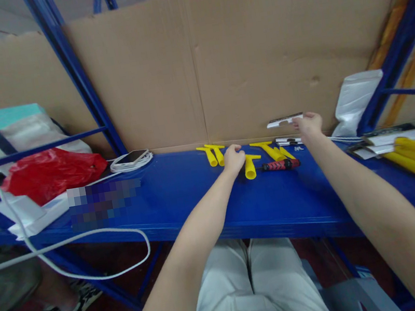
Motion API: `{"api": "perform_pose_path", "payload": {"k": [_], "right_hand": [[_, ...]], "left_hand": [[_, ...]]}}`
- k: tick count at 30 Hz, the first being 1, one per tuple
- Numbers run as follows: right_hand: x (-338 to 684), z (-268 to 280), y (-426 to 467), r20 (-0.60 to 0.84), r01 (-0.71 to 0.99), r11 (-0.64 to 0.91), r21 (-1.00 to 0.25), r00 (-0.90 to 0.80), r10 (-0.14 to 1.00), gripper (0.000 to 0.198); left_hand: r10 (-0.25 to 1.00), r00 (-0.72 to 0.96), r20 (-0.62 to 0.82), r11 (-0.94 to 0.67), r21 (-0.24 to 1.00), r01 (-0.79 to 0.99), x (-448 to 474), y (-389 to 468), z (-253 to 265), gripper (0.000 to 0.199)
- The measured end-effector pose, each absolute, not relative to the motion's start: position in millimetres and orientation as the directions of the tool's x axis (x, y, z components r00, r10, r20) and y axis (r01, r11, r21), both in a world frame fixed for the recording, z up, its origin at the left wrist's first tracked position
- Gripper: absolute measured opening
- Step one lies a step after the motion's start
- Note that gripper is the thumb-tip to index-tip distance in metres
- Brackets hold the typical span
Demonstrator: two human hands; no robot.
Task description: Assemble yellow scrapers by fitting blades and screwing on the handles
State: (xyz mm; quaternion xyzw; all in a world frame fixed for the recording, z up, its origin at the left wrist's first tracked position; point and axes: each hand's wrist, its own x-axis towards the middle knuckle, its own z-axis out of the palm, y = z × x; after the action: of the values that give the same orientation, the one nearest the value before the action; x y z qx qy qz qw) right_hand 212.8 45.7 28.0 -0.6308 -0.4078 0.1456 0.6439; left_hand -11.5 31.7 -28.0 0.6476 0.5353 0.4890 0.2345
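Currently, the right hand (308, 123) is raised over the rear of the blue workbench (172, 182), its fingertips pinched on one end of a notched white strip (281, 121) with a dark edge, which extends leftward from them in front of the cardboard panel (141, 82). The left hand (235, 158) is low over the bench, fingers narrowly spaced at the left end of the crossbar of a yellow T-shaped piece (250, 168); whether they grip it or merely touch it, I cannot tell. That piece's hollow tubular handle points toward the person. Just to its right lies a screwdriver with a red-and-black handle (282, 164), and behind that are more yellow T-shaped parts (271, 151). Two further yellow T-shaped pieces (211, 157) lie left of the left hand. Below the held strip rest other white strips (287, 141), with tiny white bits (298, 148) beside them. Farther left, a smartphone (132, 157) sits on a coiled white cable (118, 166), near a red plastic bag (56, 171).
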Motion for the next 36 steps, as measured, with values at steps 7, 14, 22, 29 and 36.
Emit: {"api": "perform_pose_path", "payload": {"k": [7,14,22,29,36], "right_hand": [[192.1,24.8,-5.1,0.098,0.013,0.101,-0.995,0.406,0.909,0.021],[187.4,24.4,-16.5,0.047,0.084,0.02,-0.996,0.331,0.942,0.022],[185.0,21.5,-14.6,0.069,0.122,0.036,-0.992,0.279,0.958,0.023],[184.2,19.3,-15.7,0.039,0.151,0.001,-0.988,0.251,0.967,0.021],[182.8,20.1,-16.6,0.042,0.133,0.006,-0.991,0.263,0.964,0.021]], "left_hand": [[0.93,-0.056,0.362,-0.278,0.797,0.537,-14.6,23.6,-23.5,0.019],[0.97,-0.025,0.242,-0.18,0.782,0.597,-16.1,16.5,-21.7,0.021],[0.992,0.022,0.125,-0.124,0.911,0.394,-15.3,9.3,-24.5,0.015],[0.998,0.056,-0.02,-0.002,0.931,0.365,-16.8,5.1,-13.9,0.017],[0.995,-0.098,-0.013,0.025,0.991,0.129,-20.9,14.6,-12.7,0.004]]}}
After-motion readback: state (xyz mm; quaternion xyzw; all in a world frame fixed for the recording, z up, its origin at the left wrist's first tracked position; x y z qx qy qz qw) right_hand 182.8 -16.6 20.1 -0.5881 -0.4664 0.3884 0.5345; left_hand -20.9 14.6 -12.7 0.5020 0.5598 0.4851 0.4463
